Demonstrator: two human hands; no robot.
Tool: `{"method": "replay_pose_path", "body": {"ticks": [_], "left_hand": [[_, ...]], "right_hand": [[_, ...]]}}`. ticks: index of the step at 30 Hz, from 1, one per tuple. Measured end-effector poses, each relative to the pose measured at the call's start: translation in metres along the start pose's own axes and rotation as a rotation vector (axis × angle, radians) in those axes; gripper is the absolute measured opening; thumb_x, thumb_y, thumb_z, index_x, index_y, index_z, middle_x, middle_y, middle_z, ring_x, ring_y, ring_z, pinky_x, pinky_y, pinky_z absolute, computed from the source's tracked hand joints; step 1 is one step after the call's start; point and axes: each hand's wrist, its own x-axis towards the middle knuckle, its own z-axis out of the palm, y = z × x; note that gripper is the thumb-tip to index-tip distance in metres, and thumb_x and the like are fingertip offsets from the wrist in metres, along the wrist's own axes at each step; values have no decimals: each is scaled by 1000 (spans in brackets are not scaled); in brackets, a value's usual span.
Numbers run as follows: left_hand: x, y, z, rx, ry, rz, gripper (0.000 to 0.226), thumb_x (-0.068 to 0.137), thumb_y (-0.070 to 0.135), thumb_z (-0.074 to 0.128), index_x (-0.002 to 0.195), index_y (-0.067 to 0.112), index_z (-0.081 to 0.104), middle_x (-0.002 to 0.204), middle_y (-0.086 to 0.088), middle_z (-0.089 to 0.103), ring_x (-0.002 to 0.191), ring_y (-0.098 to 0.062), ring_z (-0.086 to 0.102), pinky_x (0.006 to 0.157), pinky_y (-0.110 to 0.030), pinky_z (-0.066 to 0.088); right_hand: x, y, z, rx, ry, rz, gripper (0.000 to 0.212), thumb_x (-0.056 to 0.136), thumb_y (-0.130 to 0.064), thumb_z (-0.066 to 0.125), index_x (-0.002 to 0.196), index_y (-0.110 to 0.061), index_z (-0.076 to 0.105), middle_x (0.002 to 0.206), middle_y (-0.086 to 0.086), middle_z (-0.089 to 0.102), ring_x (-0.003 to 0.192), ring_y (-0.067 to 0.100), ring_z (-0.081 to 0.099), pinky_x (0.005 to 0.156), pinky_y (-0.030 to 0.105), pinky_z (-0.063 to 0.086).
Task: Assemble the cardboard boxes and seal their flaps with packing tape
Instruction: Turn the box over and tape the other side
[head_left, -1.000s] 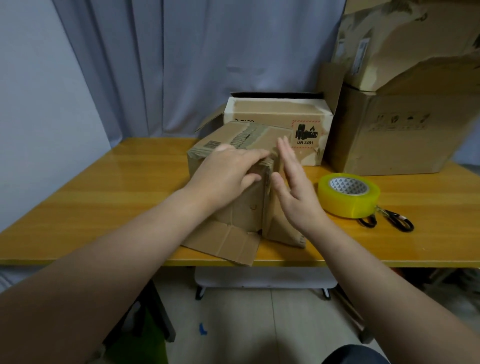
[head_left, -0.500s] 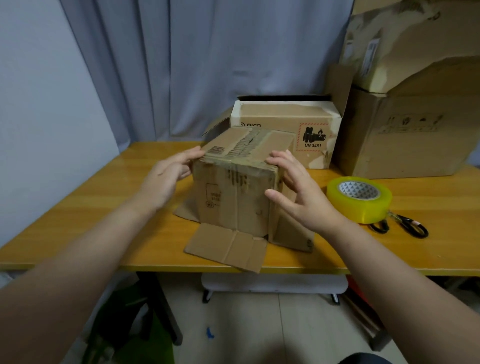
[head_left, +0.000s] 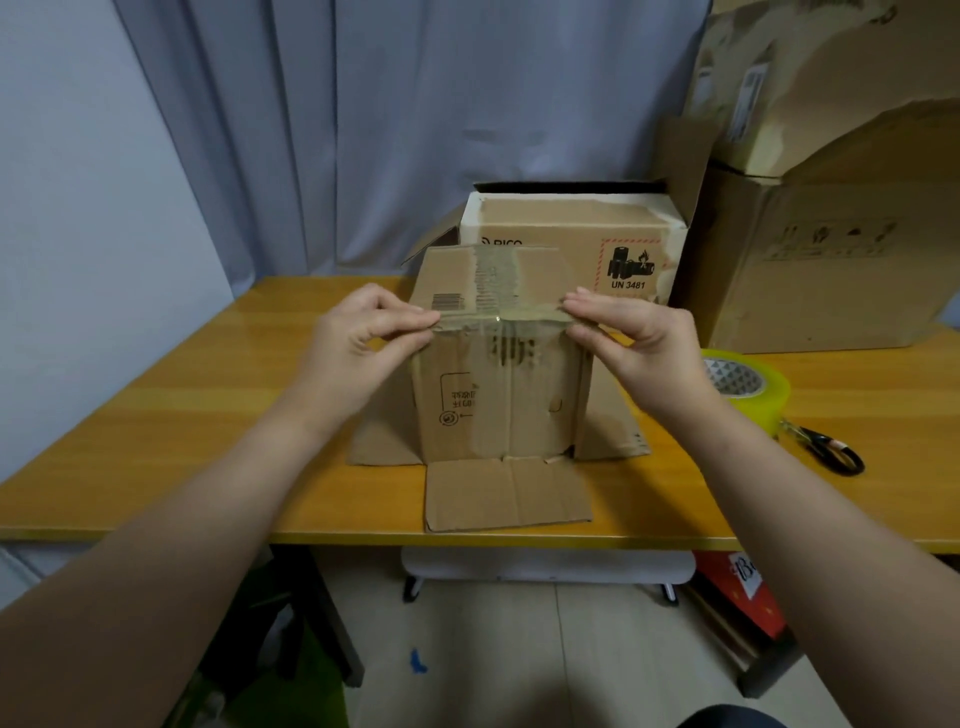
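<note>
A small brown cardboard box (head_left: 501, 395) stands on the wooden table (head_left: 208, 415), its taped top facing up and its lower flaps splayed flat on the table toward me and to both sides. My left hand (head_left: 358, 343) pinches the box's top front edge at the left corner. My right hand (head_left: 644, 338) pinches the same edge at the right corner. A roll of yellowish packing tape (head_left: 748, 382) lies on the table to the right of the box, partly behind my right wrist.
Black-handled scissors (head_left: 831, 452) lie beside the tape roll. An open white-and-brown box (head_left: 571, 234) stands right behind the small one. Large cardboard boxes (head_left: 831, 260) are stacked at the back right. A white stool (head_left: 545, 569) sits under the table.
The box has turned square to me. Both hands moved from its sides up to the top front edge and now pinch its two corners.
</note>
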Motion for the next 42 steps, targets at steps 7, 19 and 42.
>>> {"method": "replay_pose_path", "body": {"ticks": [7, 19, 42], "left_hand": [[1, -7, -4, 47, -45, 14, 25, 80, 35, 69, 105, 29, 68, 104, 13, 59, 106, -10, 54, 97, -20, 39], [54, 17, 17, 261, -577, -174, 46, 90, 48, 49, 134, 34, 50, 148, 11, 38, 139, -7, 26, 111, -27, 19], [12, -11, -8, 271, -309, 122, 45, 94, 42, 39, 134, 23, 51, 134, 14, 50, 129, -5, 44, 107, -34, 39]], "right_hand": [[-5, 6, 6, -72, 30, -96, 29, 86, -21, 67, 112, -7, 69, 115, 7, 66, 115, 11, 58, 102, 27, 45], [25, 1, 24, 54, -279, 187, 26, 93, -31, 57, 119, -30, 62, 138, -3, 51, 137, 6, 25, 110, 15, 14], [7, 3, 32, 9, -105, 30, 32, 98, -29, 43, 120, -19, 63, 128, -6, 56, 136, 16, 37, 114, 21, 26]]}}
